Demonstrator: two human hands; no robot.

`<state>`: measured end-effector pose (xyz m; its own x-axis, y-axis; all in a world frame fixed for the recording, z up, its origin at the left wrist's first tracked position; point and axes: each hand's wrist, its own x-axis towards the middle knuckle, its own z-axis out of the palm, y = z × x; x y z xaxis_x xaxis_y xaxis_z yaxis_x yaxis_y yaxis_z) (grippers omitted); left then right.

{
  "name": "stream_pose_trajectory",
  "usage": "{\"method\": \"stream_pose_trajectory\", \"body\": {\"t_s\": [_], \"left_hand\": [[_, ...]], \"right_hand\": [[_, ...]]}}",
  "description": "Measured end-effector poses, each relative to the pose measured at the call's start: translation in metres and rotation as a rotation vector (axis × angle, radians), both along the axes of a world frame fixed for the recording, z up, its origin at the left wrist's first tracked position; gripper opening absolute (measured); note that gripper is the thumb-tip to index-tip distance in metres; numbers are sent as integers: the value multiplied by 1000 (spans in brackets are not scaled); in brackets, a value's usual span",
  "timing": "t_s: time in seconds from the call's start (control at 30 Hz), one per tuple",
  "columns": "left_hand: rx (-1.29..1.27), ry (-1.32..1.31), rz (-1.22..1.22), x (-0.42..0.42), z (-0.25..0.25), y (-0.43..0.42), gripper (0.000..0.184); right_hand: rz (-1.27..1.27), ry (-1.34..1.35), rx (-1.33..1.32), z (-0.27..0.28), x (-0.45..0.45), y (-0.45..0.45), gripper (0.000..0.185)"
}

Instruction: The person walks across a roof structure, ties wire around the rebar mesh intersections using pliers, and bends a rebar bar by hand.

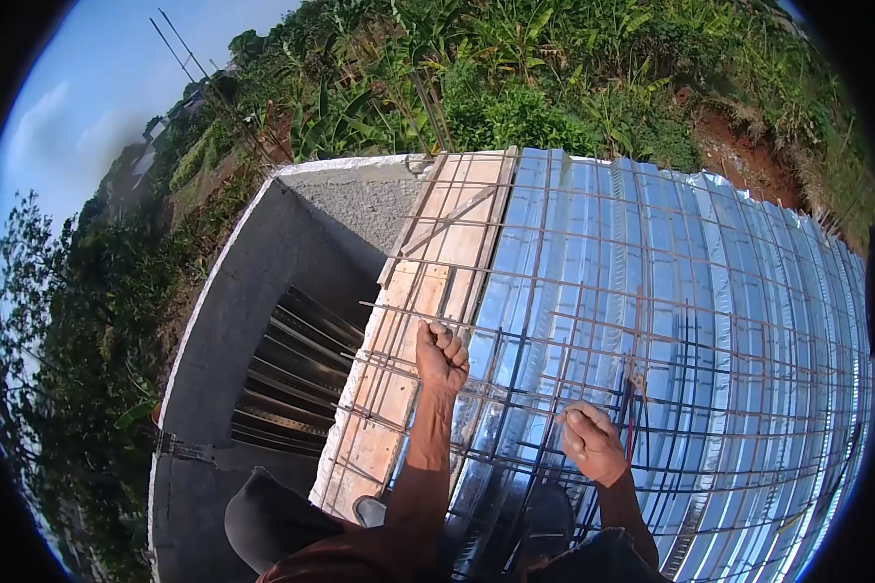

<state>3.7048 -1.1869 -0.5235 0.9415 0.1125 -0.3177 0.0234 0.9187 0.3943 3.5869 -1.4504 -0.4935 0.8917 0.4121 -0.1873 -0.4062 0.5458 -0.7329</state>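
Note:
My left hand (442, 357) is closed in a fist over the right edge of the wooden planks (387, 394), near a thin steel bar that runs across them; whatever it may hold is too small to make out. To the right, my right hand (592, 442) is also closed, above the steel rebar grid (574, 343). What its fingers hold, if anything, is hidden. Beneath the grid lies ribbed shiny metal decking (578, 209). Beside my right hand, a reddish rod and a small tied bundle (638, 385) stand up from the bars.
A concrete wall (214, 321) borders a deep opening on the left, with metal joists (297, 364) below. Bar ends stick out past the planks' left edge. My knees and shoes are at the bottom. Plants and a red earth slope (739, 151) lie beyond the far edge.

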Motion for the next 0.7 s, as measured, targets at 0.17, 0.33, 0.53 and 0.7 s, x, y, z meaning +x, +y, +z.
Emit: {"method": "stream_pose_trajectory", "body": {"t_s": [0.17, 0.33, 0.53, 0.7], "left_hand": [[-19, -109, 147, 16, 21, 47, 33], [-30, -309, 17, 27, -5, 81, 28], [18, -379, -29, 25, -30, 104, 26], [93, -636, -129, 37, -40, 118, 26]], "right_hand": [[-15, -466, -878, -31, -4, -3, 21], [284, -658, -686, -53, -40, 44, 35], [113, -203, -148, 30, -17, 11, 38], [77, -232, -228, -5, -18, 13, 33]]}}
